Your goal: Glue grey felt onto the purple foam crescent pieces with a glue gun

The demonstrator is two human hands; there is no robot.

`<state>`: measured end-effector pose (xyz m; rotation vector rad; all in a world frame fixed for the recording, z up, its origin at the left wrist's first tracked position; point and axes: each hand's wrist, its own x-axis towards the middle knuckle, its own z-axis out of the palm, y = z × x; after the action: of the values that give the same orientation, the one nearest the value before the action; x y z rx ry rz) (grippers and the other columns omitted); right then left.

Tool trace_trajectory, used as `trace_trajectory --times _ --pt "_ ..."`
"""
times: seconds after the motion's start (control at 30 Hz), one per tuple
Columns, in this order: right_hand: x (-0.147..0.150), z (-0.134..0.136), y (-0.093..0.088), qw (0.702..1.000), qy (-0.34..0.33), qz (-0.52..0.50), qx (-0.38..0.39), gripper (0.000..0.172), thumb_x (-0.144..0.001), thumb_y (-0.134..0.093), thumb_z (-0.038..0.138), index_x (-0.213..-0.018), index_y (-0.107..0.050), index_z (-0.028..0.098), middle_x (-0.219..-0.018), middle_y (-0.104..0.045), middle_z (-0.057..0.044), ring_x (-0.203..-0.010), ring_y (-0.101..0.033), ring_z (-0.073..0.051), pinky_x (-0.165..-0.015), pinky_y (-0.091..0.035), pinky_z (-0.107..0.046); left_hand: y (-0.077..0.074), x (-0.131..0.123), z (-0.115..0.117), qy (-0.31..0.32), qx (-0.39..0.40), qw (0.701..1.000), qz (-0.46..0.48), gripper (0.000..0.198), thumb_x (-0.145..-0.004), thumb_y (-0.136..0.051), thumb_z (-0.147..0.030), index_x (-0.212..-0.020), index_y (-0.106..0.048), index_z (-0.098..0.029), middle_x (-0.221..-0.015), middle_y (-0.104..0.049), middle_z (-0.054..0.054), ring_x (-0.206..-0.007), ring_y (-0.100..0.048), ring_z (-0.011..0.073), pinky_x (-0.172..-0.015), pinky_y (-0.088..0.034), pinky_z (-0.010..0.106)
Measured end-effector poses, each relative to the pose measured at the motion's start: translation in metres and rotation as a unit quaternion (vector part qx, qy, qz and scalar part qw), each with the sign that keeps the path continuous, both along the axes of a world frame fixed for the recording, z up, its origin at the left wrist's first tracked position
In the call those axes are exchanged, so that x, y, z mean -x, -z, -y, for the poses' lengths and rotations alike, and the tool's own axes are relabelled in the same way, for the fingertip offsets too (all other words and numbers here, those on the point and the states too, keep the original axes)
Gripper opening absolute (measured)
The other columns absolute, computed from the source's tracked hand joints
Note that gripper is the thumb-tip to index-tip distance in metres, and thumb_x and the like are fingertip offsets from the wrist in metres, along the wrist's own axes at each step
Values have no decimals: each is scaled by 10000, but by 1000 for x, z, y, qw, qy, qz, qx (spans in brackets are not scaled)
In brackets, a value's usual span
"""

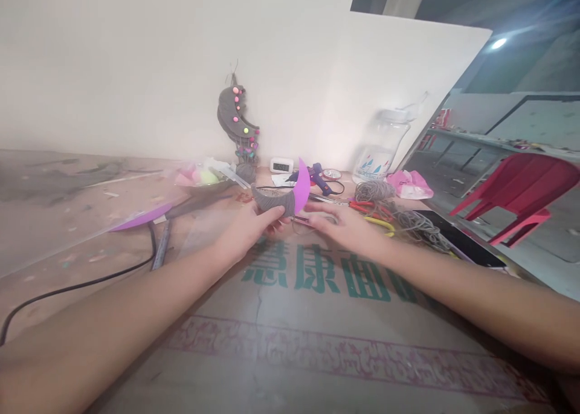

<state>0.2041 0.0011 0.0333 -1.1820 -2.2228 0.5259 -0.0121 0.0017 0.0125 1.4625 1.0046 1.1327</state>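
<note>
Currently: one purple crescent [302, 187], part-wrapped in grey yarn [275, 203], held above the surface [217, 365], toward its far edge. Left hand [254, 223]: pinching the wrapped part. Right hand [343, 223]: fingers curled, hold unclear. Risk: wraps could slide off the tapering tip should tension slacken.

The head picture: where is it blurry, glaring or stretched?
In the head view, the lamp glares at upper right; the bottle looks hazy, and the tabletop at far left smeared; also in the head view, the arms look stretched toward the frame's edges, while the purple crescent is fairly clear.
</note>
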Motion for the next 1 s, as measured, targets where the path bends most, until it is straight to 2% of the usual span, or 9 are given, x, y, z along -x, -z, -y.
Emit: trace_trajectory --times 0.13,0.23,0.33,0.4,0.53,0.7,0.83,0.9,1.0 --pt "17 13 11 995 -68 71 -28 426 -802 -594 446 -1159 -605 214 -1223 -601 -85 -1117 -561 -244 -952 -447 -417 2 0 -1 -9 -3 1000 9 274 -755 -589 -434 -830 -589 -170 -720 -630 23 -613 -558 138 -568 -415 257" --pt "26 16 16 982 -108 108 -115 212 -853 -554 318 -997 -644 191 -1133 -634 -89 -1131 -533 -223 -998 -400 -422 4 0 -3 -18 -6 1000 5 265 -757 -586 -438 -818 -582 -181 -681 -602 11 -610 -557 141 -567 -426 260" --pt "31 21 13 959 -144 132 -207 194 -899 -465 217 -833 -639 165 -904 -672 -78 -966 -579 -191 -968 -401 -392 6 0 -4 -30 -3 1000 -8 250 -761 -578 -426 -832 -571 -186 -697 -613 22 -634 -578 152 -583 -445 271" --pt "32 26 8 951 -141 150 -232 232 -910 -433 205 -804 -634 162 -814 -667 -67 -835 -588 -180 -851 -444 -351 6 0 -4 -23 -6 1000 -17 245 -763 -574 -407 -864 -565 -184 -731 -630 33 -667 -597 160 -603 -459 275" --pt "27 32 -4 961 -90 168 -199 250 -926 -406 255 -890 -640 177 -729 -658 -35 -646 -566 -149 -590 -396 -264 5 -1 -2 11 -25 999 -24 249 -755 -583 -323 -954 -552 -178 -746 -624 15 -676 -607 154 -607 -466 263" --pt "17 29 -9 979 -64 109 -158 274 -937 -385 322 -938 -633 204 -776 -655 -16 -683 -569 -133 -624 -377 -240 2 -2 5 21 -40 998 -35 576 -775 -561 -274 -1312 -354 -269 -686 -596 -44 -633 -591 136 -623 -460 263" --pt "11 21 -11 989 -37 54 -134 297 -935 -386 339 -870 -634 188 -746 -636 -12 -658 -551 -128 -615 -377 -236 1 -2 6 37 -47 994 -95 306 -798 -526 -380 -1035 -595 -198 -751 -611 0 -676 -580 137 -662 -448 268" --pt "10 17 -11 991 -22 39 -129 297 -928 -397 336 -842 -637 182 -751 -635 -16 -671 -551 -132 -617 -379 -238 1 -3 7 42 -55 990 -122 320 -781 -546 -435 -980 -622 -196 -821 -630 18 -722 -581 145 -680 -444 272" --pt "8 12 -12 992 -7 25 -127 292 -921 -407 332 -808 -628 179 -749 -626 -17 -697 -549 -136 -626 -379 -239 2 -4 7 54 -56 986 -149 432 -709 -635 -459 -1068 -592 -222 -858 -640 26 -744 -592 161 -663 -449 279"
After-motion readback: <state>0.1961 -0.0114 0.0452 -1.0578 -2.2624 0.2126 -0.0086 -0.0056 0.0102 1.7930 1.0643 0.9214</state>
